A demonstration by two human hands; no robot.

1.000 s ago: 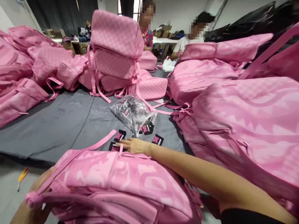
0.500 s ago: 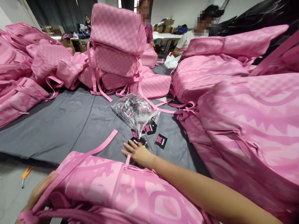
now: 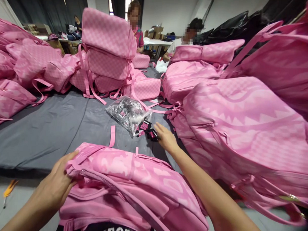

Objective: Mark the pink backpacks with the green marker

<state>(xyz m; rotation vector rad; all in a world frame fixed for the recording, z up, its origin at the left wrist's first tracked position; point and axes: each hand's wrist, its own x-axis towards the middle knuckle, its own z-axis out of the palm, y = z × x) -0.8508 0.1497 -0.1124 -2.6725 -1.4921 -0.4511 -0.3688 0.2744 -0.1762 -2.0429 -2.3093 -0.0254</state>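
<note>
A pink camouflage-patterned backpack (image 3: 132, 165) lies on its side at the near edge of the table, against my body. My left hand (image 3: 59, 178) grips its left end, by the strap. Beyond the backpack, my right hand (image 3: 165, 137) reaches over the table with its fingers stretched out, beside a small heap of black cards (image 3: 152, 134) with pink figures. Those cards lie at the mouth of a clear plastic bag (image 3: 126, 111), which has more of them inside. Part of the right hand's underside is hidden.
Large pink backpacks (image 3: 244, 122) crowd the right side. A stack of checkered pink bags (image 3: 108, 36) stands at the back, and more bags (image 3: 34, 62) pile up at left. An orange-handled tool (image 3: 10, 188) is below the table's left edge. Two people work across the grey-covered table (image 3: 55, 125).
My right hand has moved right and away from me, and the loose cards are now gathered by the bag's mouth. My left hand has come further over the backpack's end.
</note>
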